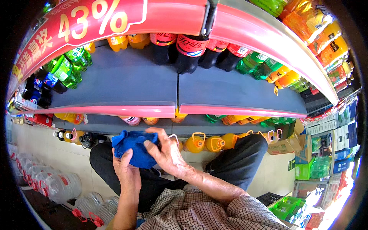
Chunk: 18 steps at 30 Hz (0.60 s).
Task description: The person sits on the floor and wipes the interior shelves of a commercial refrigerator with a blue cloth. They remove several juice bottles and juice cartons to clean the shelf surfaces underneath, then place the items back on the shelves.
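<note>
A blue cloth (136, 148), bunched up, is held between both hands above the lap. My left hand (126, 169) grips it from below and the left, thumb on the front. My right hand (165, 152) has its fingers and thumb on the cloth's upper right side; part of its grip is hidden. Beyond the hands lies a grey store shelf (129, 83) with a pink edge strip. Cola bottles (188, 54) stand at its back, with green soda bottles (64, 70) at the left.
Orange drink jugs with handles (195, 143) stand on the floor beneath the lower shelf. Large clear water jugs (61, 184) line the left. Cardboard boxes (283, 146) and green bottle packs (287, 207) are at the right. A red shelf banner (175, 17) overhangs the top.
</note>
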{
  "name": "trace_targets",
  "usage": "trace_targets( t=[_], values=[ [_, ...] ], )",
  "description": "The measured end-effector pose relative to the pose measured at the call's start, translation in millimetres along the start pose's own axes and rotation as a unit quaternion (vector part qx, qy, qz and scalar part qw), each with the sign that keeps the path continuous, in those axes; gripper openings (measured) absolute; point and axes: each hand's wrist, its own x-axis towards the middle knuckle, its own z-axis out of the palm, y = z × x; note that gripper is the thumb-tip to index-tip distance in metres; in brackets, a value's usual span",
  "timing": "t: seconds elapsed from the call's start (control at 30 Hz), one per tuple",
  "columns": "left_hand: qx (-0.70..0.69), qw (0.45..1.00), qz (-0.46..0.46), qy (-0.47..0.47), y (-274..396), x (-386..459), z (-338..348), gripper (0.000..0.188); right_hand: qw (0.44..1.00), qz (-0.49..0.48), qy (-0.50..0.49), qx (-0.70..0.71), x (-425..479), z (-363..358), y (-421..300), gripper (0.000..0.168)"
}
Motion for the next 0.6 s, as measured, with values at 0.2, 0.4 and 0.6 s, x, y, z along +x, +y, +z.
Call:
trace_targets(
  t=[0.2,0.4,0.6],
  values=[
    [0.012,0.994,-0.092,-0.051,-11,-10,5,0.056,0.992,-0.056,-0.088,-0.073,-12,5,5,0.052],
    [0.011,0.998,-0.065,-0.007,3,16,6,0.037,0.996,-0.023,-0.052,-0.065,-3,-14,-4,0.044],
    [-0.025,0.995,-0.047,-0.079,12,44,6,0.039,0.982,-0.151,-0.012,-0.115,17,-27,-31,0.07]
  ],
)
